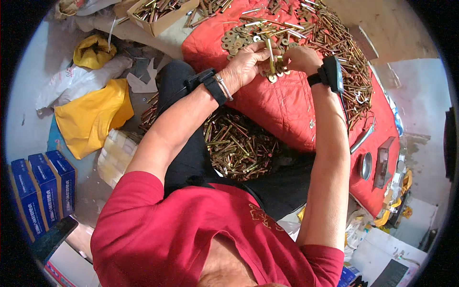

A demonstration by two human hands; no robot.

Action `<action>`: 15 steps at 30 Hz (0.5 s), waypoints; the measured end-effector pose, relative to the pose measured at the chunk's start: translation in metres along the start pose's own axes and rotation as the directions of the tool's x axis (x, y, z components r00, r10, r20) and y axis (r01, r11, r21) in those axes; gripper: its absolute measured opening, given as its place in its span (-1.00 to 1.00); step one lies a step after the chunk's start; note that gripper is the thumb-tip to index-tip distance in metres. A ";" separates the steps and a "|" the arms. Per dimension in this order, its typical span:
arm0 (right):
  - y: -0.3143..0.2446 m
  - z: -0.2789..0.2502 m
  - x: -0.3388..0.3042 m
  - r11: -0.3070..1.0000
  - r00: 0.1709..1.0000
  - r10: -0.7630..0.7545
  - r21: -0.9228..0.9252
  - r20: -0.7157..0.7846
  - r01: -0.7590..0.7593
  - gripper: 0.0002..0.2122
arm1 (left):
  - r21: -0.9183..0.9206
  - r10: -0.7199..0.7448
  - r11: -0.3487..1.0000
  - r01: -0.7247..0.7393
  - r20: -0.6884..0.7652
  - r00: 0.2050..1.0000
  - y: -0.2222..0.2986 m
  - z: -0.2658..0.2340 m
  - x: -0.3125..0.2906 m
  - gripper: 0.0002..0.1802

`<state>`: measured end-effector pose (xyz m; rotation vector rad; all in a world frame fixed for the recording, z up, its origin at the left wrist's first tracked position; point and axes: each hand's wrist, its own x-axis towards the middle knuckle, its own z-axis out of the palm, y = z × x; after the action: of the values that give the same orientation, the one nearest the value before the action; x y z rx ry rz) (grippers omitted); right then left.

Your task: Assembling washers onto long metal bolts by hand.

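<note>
My left hand (247, 63) is closed, thumb and fingers pinching a long gold-coloured bolt (269, 50) that stands roughly upright. Just right of the bolt, my right hand (302, 59) has its fingers curled together; what they hold, if anything, is hidden. Below and between the hands lie a few washers (272, 78) on the red quilted cover (287, 100). A spread of flat ring washers (234, 42) covers the fabric beyond my left hand. Many metal rods or bolt shafts (342, 57) are heaped beyond and right of my right hand.
Between my legs lies a big pile of bolts (239, 146). A cardboard box (165, 21) of metal parts stands at the far left. On the left are a yellow bag (95, 117) and blue boxes (45, 184). A round metal bowl (366, 166) sits on the cover at right.
</note>
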<state>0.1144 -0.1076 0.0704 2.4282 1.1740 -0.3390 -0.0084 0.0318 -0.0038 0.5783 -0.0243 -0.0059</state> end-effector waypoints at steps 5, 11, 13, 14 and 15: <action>0.003 0.026 -0.031 0.992 0.994 0.006 0.122 -0.105 0.007 -0.77 | -0.039 -0.076 0.996 0.075 -0.022 0.997 0.000 0.002 -0.001 -0.76; -0.022 0.040 -0.080 0.627 0.845 0.416 0.779 -0.335 0.000 -0.80 | 0.016 -0.135 0.991 0.135 -0.006 0.991 0.001 -0.003 -0.005 -0.74; -0.033 0.031 -0.102 0.373 0.791 0.492 0.909 -0.365 0.187 -0.81 | 0.185 -0.239 0.959 0.215 0.119 0.964 0.004 0.003 -0.009 -0.77; -0.038 0.028 -0.107 0.372 0.788 0.498 0.910 -0.361 0.182 -0.81 | 0.256 -0.221 0.946 0.198 0.066 0.973 0.002 0.009 -0.010 -0.78; -0.045 0.024 -0.110 0.321 0.795 0.486 0.921 -0.362 0.223 -0.81 | 0.259 -0.225 0.945 0.201 0.066 0.972 0.001 0.008 -0.010 -0.78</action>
<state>0.0105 -0.1697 0.0799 3.9534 1.0928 -0.2224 -0.0186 0.0284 0.0034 0.8317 -0.0555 -0.2446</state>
